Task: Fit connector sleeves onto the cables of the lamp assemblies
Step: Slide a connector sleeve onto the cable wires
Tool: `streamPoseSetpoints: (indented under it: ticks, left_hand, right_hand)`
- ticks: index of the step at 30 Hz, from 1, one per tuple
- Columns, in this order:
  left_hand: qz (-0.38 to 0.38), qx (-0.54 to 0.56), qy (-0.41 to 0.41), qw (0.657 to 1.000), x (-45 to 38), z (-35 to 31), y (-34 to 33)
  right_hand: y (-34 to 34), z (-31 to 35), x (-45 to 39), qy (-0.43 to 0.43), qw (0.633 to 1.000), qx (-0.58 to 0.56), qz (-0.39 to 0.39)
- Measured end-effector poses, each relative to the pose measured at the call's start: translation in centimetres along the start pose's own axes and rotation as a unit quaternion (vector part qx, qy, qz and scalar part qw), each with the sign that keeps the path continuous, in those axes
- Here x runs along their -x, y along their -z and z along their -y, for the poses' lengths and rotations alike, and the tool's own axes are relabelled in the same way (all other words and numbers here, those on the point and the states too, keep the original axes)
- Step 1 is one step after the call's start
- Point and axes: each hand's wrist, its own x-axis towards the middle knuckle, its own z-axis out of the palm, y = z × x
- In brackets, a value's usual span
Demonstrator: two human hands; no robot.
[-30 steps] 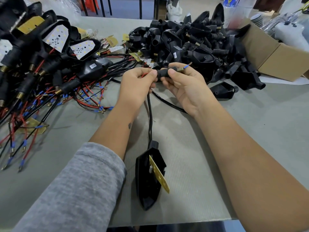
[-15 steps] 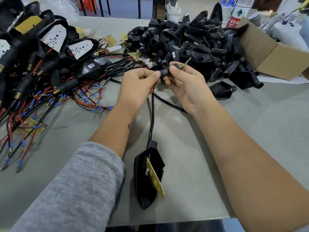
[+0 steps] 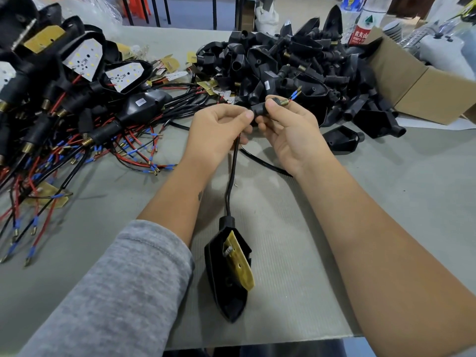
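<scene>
A black lamp housing [image 3: 228, 275] with a yellow circuit board lies on the table near me. Its black cable [image 3: 231, 173] rises to my hands. My right hand [image 3: 291, 130] pinches a black connector sleeve [image 3: 258, 109] threaded on that cable. A brass threaded tip and blue-ended wires [image 3: 293, 95] stick out past my right thumb. My left hand [image 3: 219, 130] pinches the cable just left of the sleeve, fingertips touching the sleeve's end.
Finished lamp assemblies with red and black wires [image 3: 72, 119] are heaped at the left. A pile of loose black sleeves and housings [image 3: 296, 63] lies behind my hands. A cardboard box [image 3: 422, 88] stands at the right, with bottles behind it.
Both hands have lifted slightly away from me. The sleeve has slid further along the cable, so the brass tip and blue wire ends stick out more past my right thumb.
</scene>
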Motion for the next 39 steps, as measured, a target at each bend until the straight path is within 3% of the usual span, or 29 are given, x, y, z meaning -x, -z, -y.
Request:
streamPoseSetpoints:
  ticks: [6,13,20,25,31,39]
  left_hand:
    - [0.014,-0.027,-0.004,1.000,0.5,-0.2,-0.1]
    - [0.001,-0.026,-0.016,1.000,0.4,0.1,-0.3]
    - [0.023,-0.054,0.039,0.997,0.0,-0.1,-0.3]
    - [0.075,-0.100,0.023,0.992,0.0,0.1,0.0]
    - [0.052,-0.007,0.034,0.998,0.0,0.2,0.2]
    - [0.036,-0.059,0.031,0.997,-0.3,0.1,0.1]
  right_hand:
    - [0.0,0.3,-0.1,0.013,0.998,-0.028,-0.053]
    - [-0.4,0.1,0.2,0.008,0.996,0.090,-0.005]
    - [-0.1,0.2,-0.2,0.048,0.997,0.036,-0.040]
    - [0.3,0.3,-0.4,0.059,0.996,0.015,-0.068]
    - [0.4,0.4,-0.3,0.016,0.997,0.034,-0.074]
    - [1.0,0.4,-0.7,0.036,0.987,0.079,-0.134]
